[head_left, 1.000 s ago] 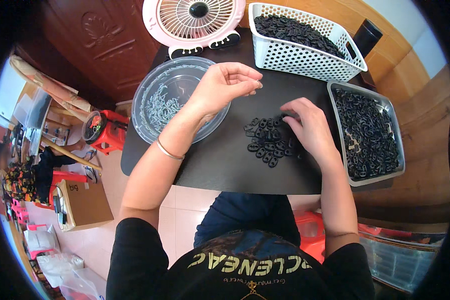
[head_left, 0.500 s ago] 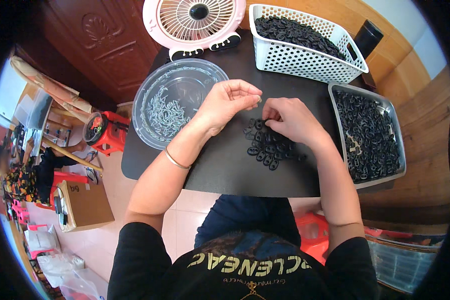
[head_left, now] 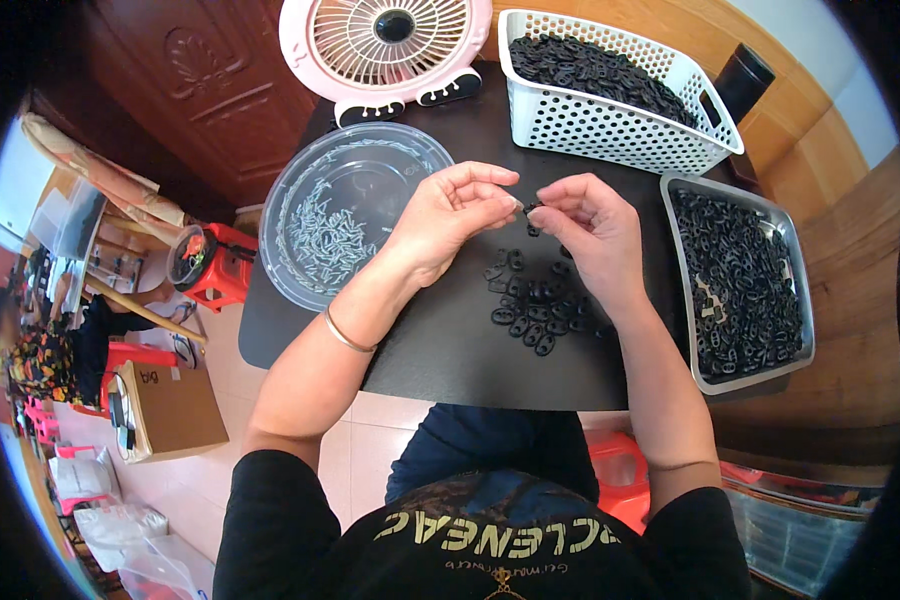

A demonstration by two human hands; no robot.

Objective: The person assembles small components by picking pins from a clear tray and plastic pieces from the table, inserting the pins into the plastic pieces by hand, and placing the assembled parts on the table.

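Above the table's middle, my left hand (head_left: pixel 450 218) is closed in a pinch, thumb against forefinger. A tiny pale bit shows at its fingertips, too small to make out. Just right of it, my right hand (head_left: pixel 598 230) grips a small black two-holed oval piece (head_left: pixel 532 222) between thumb and fingers. The fingertips of both hands nearly meet at this piece. Below them a loose pile of similar black oval pieces (head_left: pixel 538 310) lies on the dark table (head_left: pixel 470 365). Left of my left hand, small silvery screw-like pins (head_left: pixel 325 235) lie in a round clear plastic tub (head_left: pixel 278 270).
A pink fan (head_left: pixel 300 45) stands at the back. The white perforated basket (head_left: pixel 610 140) and the metal tray (head_left: pixel 692 320) at the right hold many black pieces. A dark cylinder (head_left: pixel 742 82) stands behind. At far left are a cardboard box (head_left: pixel 175 410), red stools (head_left: pixel 220 270) and another person (head_left: pixel 45 345).
My right hand has lifted off the pile with a black oval piece and brought it up to my left fingertips. My left hand has stayed nearly in place.
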